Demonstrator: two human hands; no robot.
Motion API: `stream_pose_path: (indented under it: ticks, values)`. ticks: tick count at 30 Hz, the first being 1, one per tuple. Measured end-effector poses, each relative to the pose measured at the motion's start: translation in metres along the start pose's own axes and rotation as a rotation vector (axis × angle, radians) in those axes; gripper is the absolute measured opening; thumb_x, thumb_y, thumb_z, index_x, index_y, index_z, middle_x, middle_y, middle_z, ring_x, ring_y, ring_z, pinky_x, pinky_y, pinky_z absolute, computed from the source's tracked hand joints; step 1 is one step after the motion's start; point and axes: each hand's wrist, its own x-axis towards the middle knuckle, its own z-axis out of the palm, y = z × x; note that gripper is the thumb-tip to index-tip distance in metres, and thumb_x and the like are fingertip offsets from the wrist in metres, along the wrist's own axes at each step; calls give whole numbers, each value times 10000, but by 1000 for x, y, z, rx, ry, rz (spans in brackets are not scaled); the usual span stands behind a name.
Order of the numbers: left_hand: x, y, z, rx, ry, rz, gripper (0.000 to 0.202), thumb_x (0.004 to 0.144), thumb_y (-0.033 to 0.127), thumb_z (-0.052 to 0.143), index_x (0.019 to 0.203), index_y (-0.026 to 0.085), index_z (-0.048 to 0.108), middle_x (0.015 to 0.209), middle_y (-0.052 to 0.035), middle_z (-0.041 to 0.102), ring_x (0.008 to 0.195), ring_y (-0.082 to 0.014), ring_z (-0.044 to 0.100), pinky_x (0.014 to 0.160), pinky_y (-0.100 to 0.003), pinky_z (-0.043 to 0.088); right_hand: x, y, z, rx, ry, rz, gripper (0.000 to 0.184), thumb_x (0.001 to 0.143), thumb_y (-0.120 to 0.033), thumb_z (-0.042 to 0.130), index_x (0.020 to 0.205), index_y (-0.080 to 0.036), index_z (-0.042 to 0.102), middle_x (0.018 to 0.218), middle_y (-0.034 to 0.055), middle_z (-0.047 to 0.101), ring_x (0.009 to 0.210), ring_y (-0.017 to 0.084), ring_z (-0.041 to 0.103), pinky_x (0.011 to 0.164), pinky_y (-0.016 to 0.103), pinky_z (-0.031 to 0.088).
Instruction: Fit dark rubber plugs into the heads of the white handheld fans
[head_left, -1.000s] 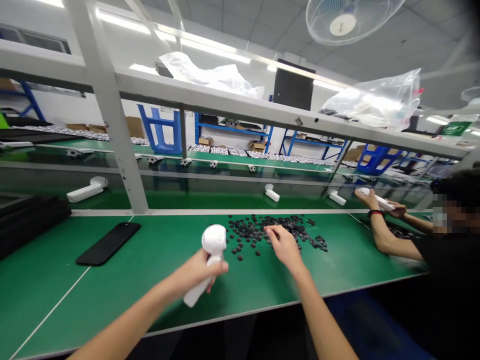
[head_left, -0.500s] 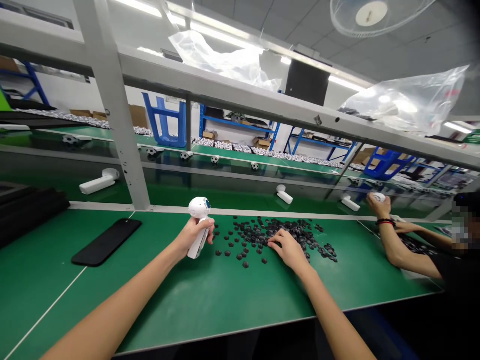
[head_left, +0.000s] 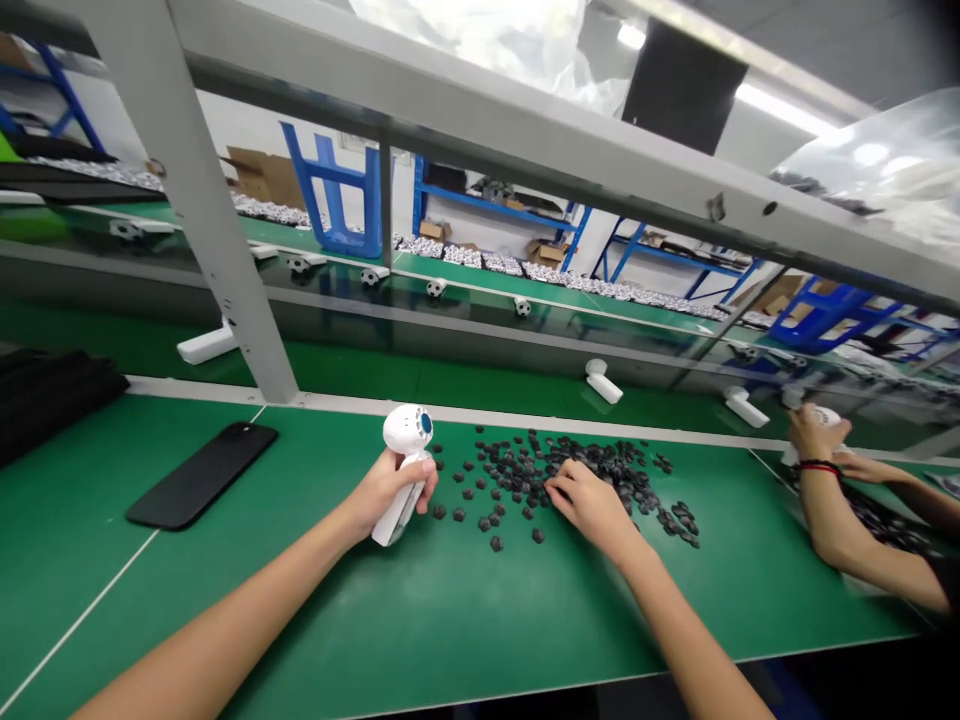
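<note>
My left hand [head_left: 390, 490] is wrapped round the handle of a white hand-held fan [head_left: 405, 455], held upright just above the green bench [head_left: 450, 610], its round head facing right. My right hand [head_left: 589, 500] rests fingers-down at the near edge of a scattered pile of small black parts [head_left: 592, 470]; its fingertips are curled among them, and I cannot make out whether they pinch one.
A black flat pad [head_left: 201, 487] lies at left, a black stack [head_left: 45, 395] at far left. More white fans [head_left: 604, 382] lie on the belt behind the grey post [head_left: 217, 250]. A co-worker's hands [head_left: 814, 435] hold a white fan at right.
The view has tilted down. My left hand has lifted the fan and turned it upright, moving it closer to the black parts; my right hand has settled lower into the pile.
</note>
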Motion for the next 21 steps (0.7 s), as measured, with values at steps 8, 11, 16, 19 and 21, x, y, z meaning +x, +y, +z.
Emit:
stream_pose_path:
  ticks: [8, 11, 16, 19, 21]
  values:
    - [5, -5, -15, -65, 74, -30, 334, 872, 445, 709, 815, 143, 581, 705, -20, 627, 494, -125, 586, 479, -239, 472, 4, 17, -3, -16, -71, -137, 269, 1057, -326, 523, 1124, -229, 765, 994, 93, 676, 924, 238, 671, 742, 333, 575]
    - [6, -6, -16, -83, 96, -32, 359, 852, 468, 713, 773, 140, 590, 705, -31, 622, 483, -120, 571, 479, -248, 480, 8, 22, -2, -48, -90, -209, 292, 1068, -302, 494, 1067, -204, 769, 935, 97, 671, 869, 237, 665, 705, 338, 558]
    - [9, -5, -14, -117, 136, -40, 369, 829, 500, 722, 789, 151, 610, 711, -28, 610, 498, -118, 561, 521, -267, 518, 13, 29, -1, -30, -112, -258, 300, 1067, -295, 488, 1011, -215, 772, 901, 103, 665, 825, 234, 666, 692, 334, 541]
    - [11, -5, -15, -153, 147, -45, 330, 840, 453, 728, 779, 153, 606, 730, -19, 591, 504, -111, 560, 533, -273, 521, 16, 31, -4, 13, -153, -291, 299, 1066, -322, 496, 1053, -222, 777, 896, 105, 666, 815, 240, 669, 725, 353, 557]
    - [11, -5, -16, -174, 149, -47, 308, 850, 424, 728, 778, 152, 604, 750, -16, 584, 503, -106, 560, 533, -277, 520, 18, 31, -6, 25, -172, -296, 312, 1070, -320, 483, 1043, -221, 777, 896, 109, 666, 818, 242, 675, 725, 353, 563]
